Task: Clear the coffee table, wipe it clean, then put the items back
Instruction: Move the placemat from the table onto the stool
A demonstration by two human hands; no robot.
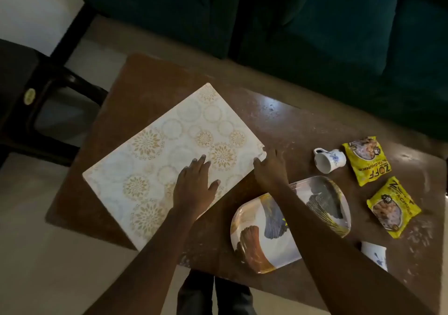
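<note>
A white placemat (160, 150) with gold floral circles lies askew on the left half of the dusty brown coffee table (286, 121). My left hand (195, 184) rests flat on the mat with straight fingers. At the mat's right corner my right hand (270, 169) touches the edge, its fingers bent over it. To the right a patterned tray (322, 198) sits partly under my right forearm. Beyond it a white mug (327, 161) lies on its side, with two yellow snack packets (367, 161) (394, 207) further right. A second white cup (374, 254) stands near the front edge.
A teal sofa (315, 24) runs along the table's far side. A dark chair (29, 91) stands on the pale floor at the left. My legs show below the table's near edge.
</note>
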